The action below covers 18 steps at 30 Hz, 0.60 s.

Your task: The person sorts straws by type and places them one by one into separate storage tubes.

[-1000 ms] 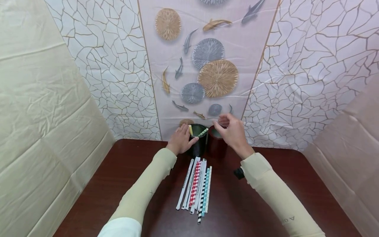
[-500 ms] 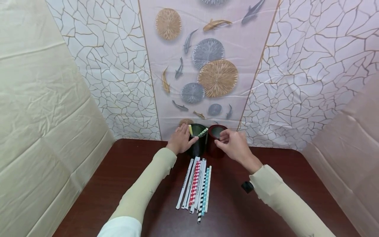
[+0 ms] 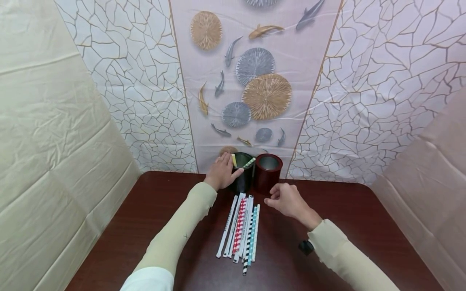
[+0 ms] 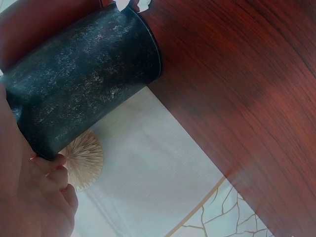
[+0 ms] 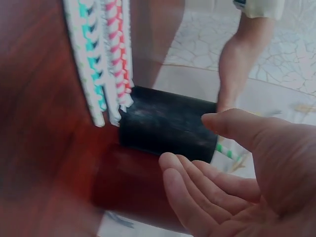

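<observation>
My left hand [image 3: 220,171] holds the black cylindrical cup [image 3: 243,180] at its upper left side, thumb along the front of the rim. In the left wrist view the cup [image 4: 89,74] shows a mottled dark wall, the fingers [image 4: 57,177] at its rim. A yellow straw [image 3: 234,160] and a green-striped straw [image 3: 249,163] stand in it. Right beside it is a dark red cylindrical cup [image 3: 268,176]. My right hand [image 3: 289,202] hovers in front of the red cup, fingers loosely bent, nothing between thumb and fingertips. A bundle of straws [image 3: 240,230] lies just left of it.
The bundle mixes white-wrapped straws with red, black-striped, teal and pale ones, lying lengthwise on the dark wooden table [image 3: 153,242]. A patterned cloth wall [image 3: 145,101] rises behind the cups. Beige cloth panels [image 3: 54,161] border both sides.
My right hand has come down from above the red cup's rim toward the straws, uncovering the cup's opening. My left hand, both cups and the straws have stayed in place.
</observation>
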Tool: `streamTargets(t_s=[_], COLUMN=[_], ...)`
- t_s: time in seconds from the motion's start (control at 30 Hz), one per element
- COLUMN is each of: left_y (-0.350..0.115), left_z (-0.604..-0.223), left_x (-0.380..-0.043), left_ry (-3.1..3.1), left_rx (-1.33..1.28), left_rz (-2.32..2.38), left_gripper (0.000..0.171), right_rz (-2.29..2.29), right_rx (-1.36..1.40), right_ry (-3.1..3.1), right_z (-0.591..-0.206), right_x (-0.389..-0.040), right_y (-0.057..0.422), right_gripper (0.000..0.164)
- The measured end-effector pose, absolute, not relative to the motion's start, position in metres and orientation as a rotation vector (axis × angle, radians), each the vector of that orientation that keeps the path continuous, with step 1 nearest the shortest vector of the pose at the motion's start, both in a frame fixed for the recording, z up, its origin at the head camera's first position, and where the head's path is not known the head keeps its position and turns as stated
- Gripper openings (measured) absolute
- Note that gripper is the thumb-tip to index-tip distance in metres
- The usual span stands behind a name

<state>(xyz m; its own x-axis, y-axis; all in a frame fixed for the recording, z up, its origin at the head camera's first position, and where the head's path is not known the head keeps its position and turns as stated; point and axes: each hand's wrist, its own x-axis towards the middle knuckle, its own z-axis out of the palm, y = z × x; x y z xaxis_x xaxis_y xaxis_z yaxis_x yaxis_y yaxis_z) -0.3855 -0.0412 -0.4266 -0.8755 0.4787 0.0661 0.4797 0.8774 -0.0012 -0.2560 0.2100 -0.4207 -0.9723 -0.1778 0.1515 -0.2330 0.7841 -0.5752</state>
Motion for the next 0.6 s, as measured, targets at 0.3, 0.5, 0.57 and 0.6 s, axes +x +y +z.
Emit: streamTargets(t_s=[0.3, 0.5, 0.57, 0.6], left_y=[-0.041, -0.041, -0.041, -0.041], left_z=[-0.426, -0.426, -0.426, -0.426], left_x=[-0.384, -0.384, -0.384, -0.384], left_ry=[-2.972, -2.975, -2.977, -2.976], left_rx=[-0.764, -0.767, -0.765, -0.765], left_rz=[-0.017, -0.035, -0.04, -0.039], left_gripper=[0.083, 0.083, 0.083, 0.083], right_rz=[1.033, 1.048, 1.057, 1.057], right_rx=[0.239, 0.172, 0.153, 0.144], right_ry=[-2.969, -3.012, -3.026, -3.033], right_z=[-0.454, -0.475, -0.482, -0.485], right_x=[-0.248, -0.245, -0.246, -0.246], right_y=[0.206, 0.2, 0.198, 0.197], right_gripper=[0.029, 0.028, 0.026, 0.025])
